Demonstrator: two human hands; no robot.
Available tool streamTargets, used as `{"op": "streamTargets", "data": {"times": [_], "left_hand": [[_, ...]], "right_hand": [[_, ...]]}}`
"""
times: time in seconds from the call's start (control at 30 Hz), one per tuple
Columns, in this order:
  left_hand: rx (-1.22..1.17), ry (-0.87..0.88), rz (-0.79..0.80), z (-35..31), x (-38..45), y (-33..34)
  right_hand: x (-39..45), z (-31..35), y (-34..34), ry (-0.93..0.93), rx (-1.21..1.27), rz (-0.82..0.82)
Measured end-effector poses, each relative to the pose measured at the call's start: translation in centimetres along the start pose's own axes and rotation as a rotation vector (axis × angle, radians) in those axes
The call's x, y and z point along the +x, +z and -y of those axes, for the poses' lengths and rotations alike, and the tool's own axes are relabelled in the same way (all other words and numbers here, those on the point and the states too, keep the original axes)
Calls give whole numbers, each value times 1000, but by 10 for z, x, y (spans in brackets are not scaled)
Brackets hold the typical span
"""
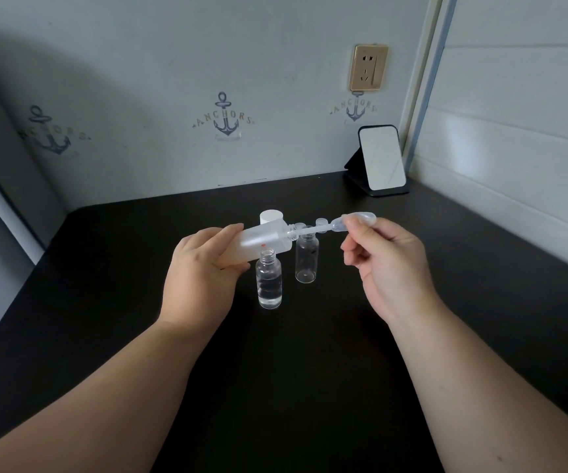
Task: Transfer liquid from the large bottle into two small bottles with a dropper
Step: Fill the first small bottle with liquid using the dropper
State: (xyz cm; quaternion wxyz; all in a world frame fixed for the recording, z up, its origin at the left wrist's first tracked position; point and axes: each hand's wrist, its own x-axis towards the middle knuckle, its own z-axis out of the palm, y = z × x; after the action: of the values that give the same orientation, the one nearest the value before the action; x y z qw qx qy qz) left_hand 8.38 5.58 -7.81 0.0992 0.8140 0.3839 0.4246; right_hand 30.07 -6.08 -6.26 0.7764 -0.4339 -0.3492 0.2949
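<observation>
We're at mid-frame now: our left hand (pixel 204 268) grips the large bottle (pixel 264 241), a frosted one tipped almost on its side, open neck pointing toward the right of the frame. Our right hand (pixel 383 254) pinches the bulb of the dropper (pixel 339 224) between thumb and fingers, and the dropper's thin stem runs leftward with its tip at the bottle's mouth. Just below the tilted bottle, two small bottles stand upright on the black table (pixel 105 285): the left small bottle (pixel 269 283) holds clear liquid, and the right small bottle (pixel 306 257) looks nearly empty. A white cap (pixel 271 217) sits just behind the large bottle. Over at the upper right, a small mirror (pixel 381 158) leans on its stand by the wall.
</observation>
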Motion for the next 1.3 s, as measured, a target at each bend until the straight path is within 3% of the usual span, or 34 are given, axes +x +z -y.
{"op": "streamTargets", "data": {"times": [0.43, 0.9, 1.3], "left_hand": [[-27, -32, -3, 1, 0, 1], [-14, -57, 1, 0, 1, -2], [-48, -174, -15, 4, 4, -3]], "right_hand": [[-5, -2, 8, 33, -154, 122], [6, 7, -10, 114, 218, -49], [14, 15, -21, 150, 464, -322]]}}
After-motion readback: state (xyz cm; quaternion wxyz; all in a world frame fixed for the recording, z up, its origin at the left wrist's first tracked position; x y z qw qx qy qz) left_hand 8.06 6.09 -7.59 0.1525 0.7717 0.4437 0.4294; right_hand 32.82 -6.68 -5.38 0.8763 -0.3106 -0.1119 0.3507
